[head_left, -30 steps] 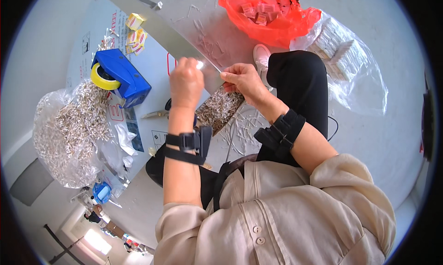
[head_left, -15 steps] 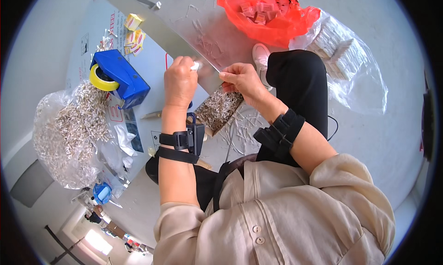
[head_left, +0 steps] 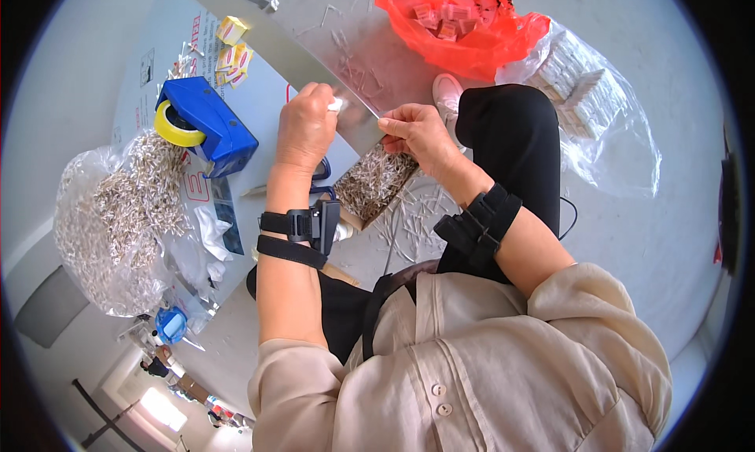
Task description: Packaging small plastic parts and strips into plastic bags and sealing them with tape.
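Observation:
My left hand (head_left: 305,125) is closed over the metallic table edge, with a small white piece (head_left: 336,105) poking out beside the thumb; its kind is hard to make out. To its right, the thumb and fingertips of my right hand (head_left: 414,135) are pinched together at the edge strip. Whatever they hold is too small to name. Just below my right hand, an open box (head_left: 376,178) is filled with short, thin, light sticks. Scissors (head_left: 323,169) with dark blue handles lie beside my left wrist, partly hidden by it.
At left stand a blue tape dispenser (head_left: 224,129) and a clear bag of loose sticks (head_left: 110,232). Small yellow packets (head_left: 233,59) lie farther back. An orange-red bag (head_left: 487,47) of small packs and a clear bag of white bundles (head_left: 590,102) rest right. Sticks litter the floor.
My left hand and forearm have shifted slightly left, showing more of the scissors' handles. The right hand stays pinched in nearly the same place.

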Demonstrator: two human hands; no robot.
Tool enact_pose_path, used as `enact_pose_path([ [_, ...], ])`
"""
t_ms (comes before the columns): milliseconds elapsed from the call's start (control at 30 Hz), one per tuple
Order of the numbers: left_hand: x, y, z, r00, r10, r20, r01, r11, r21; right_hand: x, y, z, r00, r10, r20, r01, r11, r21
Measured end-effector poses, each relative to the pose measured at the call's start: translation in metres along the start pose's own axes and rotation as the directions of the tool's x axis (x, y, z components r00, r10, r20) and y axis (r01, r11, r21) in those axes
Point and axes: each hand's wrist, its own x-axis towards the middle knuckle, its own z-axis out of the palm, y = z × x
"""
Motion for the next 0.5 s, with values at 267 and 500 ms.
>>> enact_pose_path([
  [267,0.001,0.003,-0.001,0.999,0.034,-0.016,-0.034,0.999,-0.018,-0.002,0.002,-0.001,0.999,0.038,0.012,-0.038,0.998,0.050],
  [500,0.004,-0.003,-0.002,0.999,0.006,0.052,-0.004,0.999,-0.035,0.001,0.002,-0.002,1.000,-0.024,0.006,0.023,0.997,0.079],
])
